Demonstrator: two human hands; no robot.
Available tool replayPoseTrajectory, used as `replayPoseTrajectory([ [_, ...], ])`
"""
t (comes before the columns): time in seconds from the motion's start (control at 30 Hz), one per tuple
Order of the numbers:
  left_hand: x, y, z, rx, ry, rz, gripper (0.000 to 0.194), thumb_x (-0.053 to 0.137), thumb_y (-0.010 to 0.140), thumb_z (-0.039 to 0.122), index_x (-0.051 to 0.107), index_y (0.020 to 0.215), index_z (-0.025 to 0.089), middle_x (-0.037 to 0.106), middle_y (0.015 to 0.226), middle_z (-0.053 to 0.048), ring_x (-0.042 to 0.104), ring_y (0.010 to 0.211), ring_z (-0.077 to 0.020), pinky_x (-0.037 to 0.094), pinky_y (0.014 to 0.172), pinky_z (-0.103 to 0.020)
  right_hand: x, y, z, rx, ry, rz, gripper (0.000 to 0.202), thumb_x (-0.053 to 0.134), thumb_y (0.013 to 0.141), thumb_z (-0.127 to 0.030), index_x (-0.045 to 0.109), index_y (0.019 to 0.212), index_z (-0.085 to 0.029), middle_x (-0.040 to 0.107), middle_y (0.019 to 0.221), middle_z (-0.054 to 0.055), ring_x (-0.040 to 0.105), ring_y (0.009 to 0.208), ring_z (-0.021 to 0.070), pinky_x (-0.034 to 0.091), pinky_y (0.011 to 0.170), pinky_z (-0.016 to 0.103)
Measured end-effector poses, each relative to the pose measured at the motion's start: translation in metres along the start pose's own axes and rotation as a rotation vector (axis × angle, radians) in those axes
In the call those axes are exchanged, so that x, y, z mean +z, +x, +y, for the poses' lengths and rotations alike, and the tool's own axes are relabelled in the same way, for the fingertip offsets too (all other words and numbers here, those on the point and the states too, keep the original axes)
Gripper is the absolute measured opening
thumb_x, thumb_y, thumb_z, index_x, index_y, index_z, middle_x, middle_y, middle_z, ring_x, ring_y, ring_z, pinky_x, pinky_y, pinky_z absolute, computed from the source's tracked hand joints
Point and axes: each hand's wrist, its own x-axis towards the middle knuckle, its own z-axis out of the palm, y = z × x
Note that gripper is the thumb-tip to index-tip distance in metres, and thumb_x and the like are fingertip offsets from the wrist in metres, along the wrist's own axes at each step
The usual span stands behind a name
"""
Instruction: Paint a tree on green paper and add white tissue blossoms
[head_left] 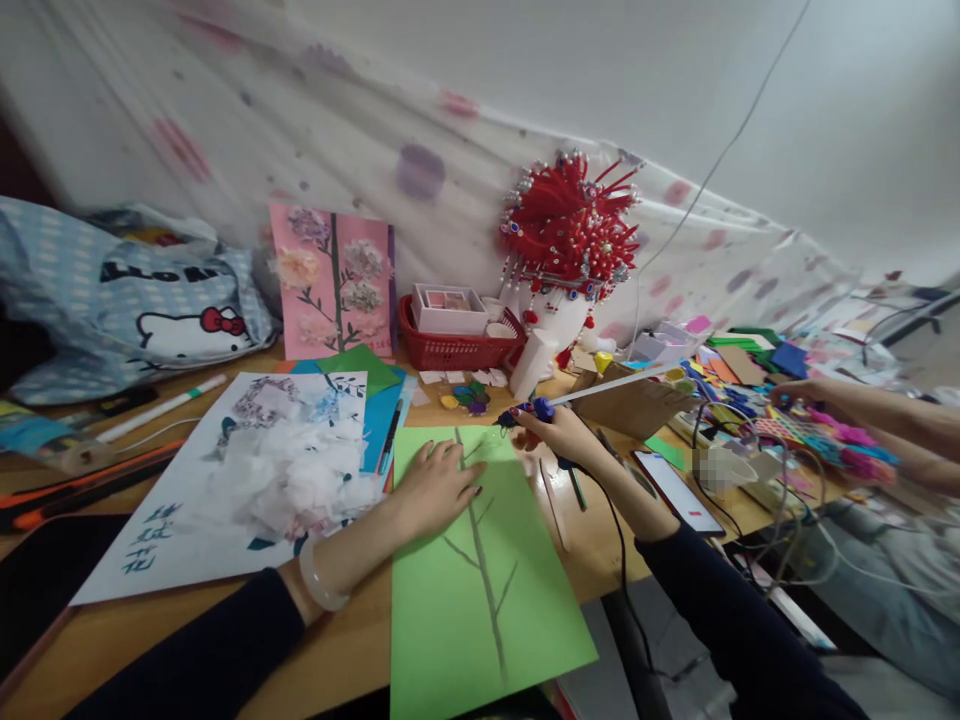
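A green sheet of paper (pixel 442 640) with a painted dark branch lies before me, its front end over the table's edge. My left hand (pixel 437 490) rests flat on its upper part, fingers stretched out. In my right hand (pixel 564 432) is a blue hot glue gun (pixel 534 410), gripped with its nozzle pointing left over the sheet's top right corner. A long white glue stick (pixel 615 383) sticks out of its back, and a black cord trails down. Left of the green sheet, white tissue flowers (pixel 300 480) cover much of a white painted sheet (pixel 187 500).
Behind stand a pink flower picture (pixel 300 330), a red basket (pixel 450 348) and a red beaded headdress (pixel 574 225). A phone (pixel 679 490) lies to the right. Cables and craft pieces crowd the right side, where another person's arms (pixel 877 410) reach in. A blue bag (pixel 195 310) sits left.
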Motion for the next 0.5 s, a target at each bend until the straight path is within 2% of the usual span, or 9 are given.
replayPoseTrajectory([
  [0.17,0.003,-0.001,-0.001,0.015,0.019,0.028,0.038,0.041,0.095,0.039,0.052,0.130,0.031,0.054,0.114,-0.010,0.045,0.115,-0.0300,0.034,0.099,-0.047,0.000,0.002,0.003,0.044,0.098,-0.098,0.058,0.047,0.080,-0.070,0.067,0.074,-0.015,0.073,0.070,0.008,0.068,0.066,0.0198,0.049,0.068,0.027],
  [0.33,0.004,0.000,-0.004,0.035,-0.069,0.100,0.037,0.049,0.092,0.035,0.055,0.128,0.029,0.054,0.120,-0.010,0.047,0.116,-0.0296,0.035,0.101,-0.048,-0.001,-0.003,-0.003,-0.010,0.163,0.067,0.057,0.046,0.082,-0.068,0.063,0.065,-0.016,0.072,0.068,0.009,0.066,0.068,0.0187,0.048,0.069,0.026],
  [0.4,-0.003,0.003,-0.008,0.022,-0.208,0.205,0.036,0.054,0.089,0.026,0.057,0.125,0.026,0.056,0.116,-0.009,0.051,0.112,-0.0257,0.039,0.099,-0.042,-0.007,-0.009,-0.004,-0.028,0.211,0.112,0.055,0.048,0.081,-0.067,0.062,0.065,-0.016,0.071,0.067,0.008,0.066,0.067,0.0185,0.048,0.070,0.026],
  [0.5,-0.018,0.009,-0.020,-0.084,-0.543,0.456,0.032,0.055,0.083,0.014,0.063,0.113,0.022,0.064,0.098,-0.005,0.060,0.096,-0.0190,0.046,0.091,-0.033,-0.017,-0.025,0.001,0.004,0.307,0.182,0.052,0.052,0.080,-0.066,0.061,0.066,-0.016,0.070,0.065,0.007,0.064,0.063,0.0172,0.048,0.063,0.025],
])
